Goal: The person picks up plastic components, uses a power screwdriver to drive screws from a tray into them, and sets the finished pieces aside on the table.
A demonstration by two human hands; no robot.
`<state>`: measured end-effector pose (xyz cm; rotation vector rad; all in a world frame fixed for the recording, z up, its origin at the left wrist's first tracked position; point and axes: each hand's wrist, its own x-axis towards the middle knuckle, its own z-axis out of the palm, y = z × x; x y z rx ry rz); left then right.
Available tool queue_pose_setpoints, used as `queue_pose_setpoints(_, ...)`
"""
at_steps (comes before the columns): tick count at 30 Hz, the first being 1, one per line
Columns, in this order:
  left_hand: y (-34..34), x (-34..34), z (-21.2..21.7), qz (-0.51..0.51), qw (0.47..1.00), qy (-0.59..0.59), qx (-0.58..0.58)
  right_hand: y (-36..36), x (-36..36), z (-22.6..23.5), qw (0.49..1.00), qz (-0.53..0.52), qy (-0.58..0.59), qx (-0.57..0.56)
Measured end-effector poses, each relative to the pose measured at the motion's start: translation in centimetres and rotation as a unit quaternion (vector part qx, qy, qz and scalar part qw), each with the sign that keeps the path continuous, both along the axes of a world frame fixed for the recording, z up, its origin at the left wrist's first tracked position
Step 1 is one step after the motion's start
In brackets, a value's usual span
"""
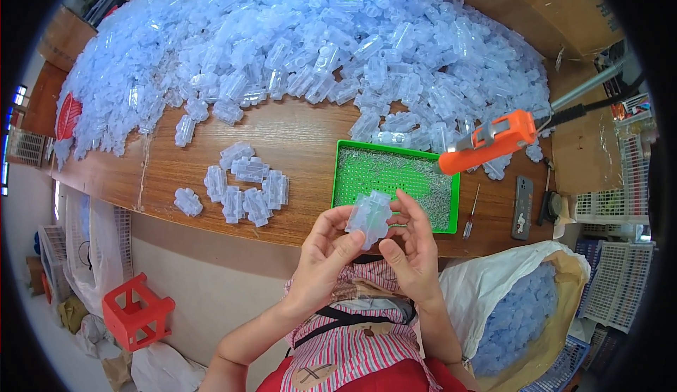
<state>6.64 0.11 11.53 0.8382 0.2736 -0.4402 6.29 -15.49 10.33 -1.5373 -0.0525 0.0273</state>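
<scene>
My left hand (326, 251) is closed on a clear bluish plastic part (369, 216), thumb on top and fingers behind. The part is blocky with stepped edges and is tilted up above the table's front edge. Close to its right side is my right hand (415, 247), thumb and fingers apart and curved; I cannot tell whether a fingertip touches the part. Just beyond both hands lies a green tray (455, 201) with many tiny metal pieces, probably screws, scattered on its perforated bottom. An orange power screwdriver (488, 142) hangs over the tray's right side.
A huge heap of similar plastic parts (310, 32) covers the table's far side. Several parts (250, 169) lie grouped at left. Right of the tray are a hand screwdriver (471, 212) and a phone (522, 207). A full sack (518, 314) stands lower right, a red stool (138, 312) lower left.
</scene>
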Motion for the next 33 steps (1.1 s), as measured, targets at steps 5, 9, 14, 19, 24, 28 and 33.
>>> queue_pose_setpoints(5,-0.2,-0.4,-0.2,-0.013,0.999,-0.050,0.013,0.0,0.2,0.2,0.995,0.024,-0.044,-0.089)
queue_pose_setpoints(9,0.0,-0.3,0.2,-0.032,0.998,-0.050,0.000,-0.2,0.2,0.3,0.998,0.030,-0.008,-0.058)
queue_pose_setpoints(14,0.6,0.1,-0.5,-0.090,0.990,-0.096,0.042,-0.7,0.2,0.8,0.990,0.053,-0.062,-0.115)
queue_pose_setpoints(19,0.6,0.1,0.1,-0.072,0.986,-0.135,0.059,-0.4,0.0,1.9,0.989,0.044,-0.073,-0.124)
queue_pose_setpoints(24,0.3,0.3,1.0,-0.049,0.985,-0.139,0.087,-0.3,-0.1,2.4,0.968,0.044,-0.121,-0.216)
queue_pose_setpoints(28,0.9,0.3,0.3,-0.105,0.979,-0.139,0.109,0.3,-0.7,3.0,0.953,0.040,-0.151,-0.259)
queue_pose_setpoints(33,1.3,0.6,0.0,-0.129,0.973,-0.132,0.138,0.6,-0.8,2.7,0.944,0.026,-0.160,-0.288)
